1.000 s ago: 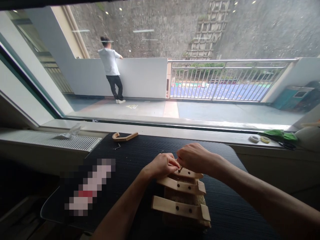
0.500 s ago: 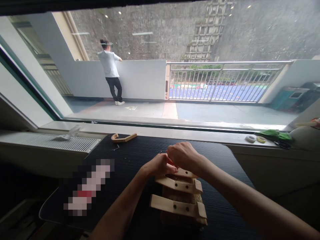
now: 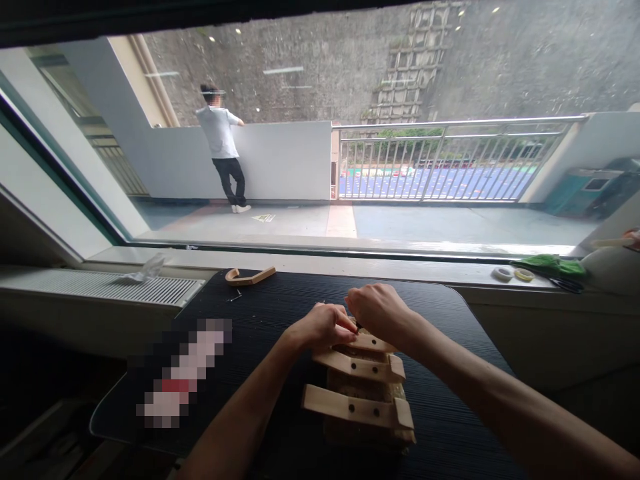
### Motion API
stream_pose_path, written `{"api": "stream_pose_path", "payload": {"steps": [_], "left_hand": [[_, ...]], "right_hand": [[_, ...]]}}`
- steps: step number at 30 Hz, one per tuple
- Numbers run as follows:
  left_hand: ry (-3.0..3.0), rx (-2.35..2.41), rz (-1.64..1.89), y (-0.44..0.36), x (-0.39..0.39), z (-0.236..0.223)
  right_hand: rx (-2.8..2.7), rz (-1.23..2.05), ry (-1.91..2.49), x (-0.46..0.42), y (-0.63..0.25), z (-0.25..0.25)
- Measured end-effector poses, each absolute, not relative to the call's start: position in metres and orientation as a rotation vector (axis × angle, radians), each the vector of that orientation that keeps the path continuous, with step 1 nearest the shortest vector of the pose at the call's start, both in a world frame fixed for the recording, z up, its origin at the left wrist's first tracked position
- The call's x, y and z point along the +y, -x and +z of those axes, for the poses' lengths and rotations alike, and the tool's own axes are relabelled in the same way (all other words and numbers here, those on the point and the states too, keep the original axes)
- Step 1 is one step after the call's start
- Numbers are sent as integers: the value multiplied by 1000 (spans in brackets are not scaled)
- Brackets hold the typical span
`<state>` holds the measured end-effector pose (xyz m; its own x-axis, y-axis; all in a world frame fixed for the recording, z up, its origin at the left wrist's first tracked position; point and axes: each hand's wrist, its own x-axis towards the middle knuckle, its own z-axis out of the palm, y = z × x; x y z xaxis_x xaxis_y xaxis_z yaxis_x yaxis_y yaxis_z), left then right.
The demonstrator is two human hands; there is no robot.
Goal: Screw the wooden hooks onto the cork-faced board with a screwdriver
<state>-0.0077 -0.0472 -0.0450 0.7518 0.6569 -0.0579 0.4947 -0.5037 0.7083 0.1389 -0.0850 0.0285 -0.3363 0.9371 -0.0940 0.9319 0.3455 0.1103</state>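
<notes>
A block, apparently in clear wrapping, lies on the black table. Curved wooden strips cross it, each with dark holes: a near strip, a middle strip and a far strip, which is partly covered by my hands. At the far strip's left part, my left hand is closed, thumb and fingers pinched close to a small dark piece. My right hand forms a fist just above and right of it, wrapped round something mostly hidden.
A bent wooden hook and small screws lie at the table's far left. Tape rolls and a green cloth rest on the sill. Crumpled plastic sits on the radiator. Outside the window stands a person.
My right fist has shifted slightly right and turned. The red patch that showed between my hands is no longer visible; a small dark piece shows there. The wooden strips have barely moved.
</notes>
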Motion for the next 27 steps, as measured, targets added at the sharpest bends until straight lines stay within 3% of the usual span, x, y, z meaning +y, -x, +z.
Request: {"api": "stream_pose_path", "payload": {"steps": [16,27], "left_hand": [[-2411,766,284,-3,-36,-47],[-2481,795,336,1,-43,-48]], "right_hand": [[2438,78,-1685,-81,-147,27],[2609,-173,-1407,-84,-146,55]]}}
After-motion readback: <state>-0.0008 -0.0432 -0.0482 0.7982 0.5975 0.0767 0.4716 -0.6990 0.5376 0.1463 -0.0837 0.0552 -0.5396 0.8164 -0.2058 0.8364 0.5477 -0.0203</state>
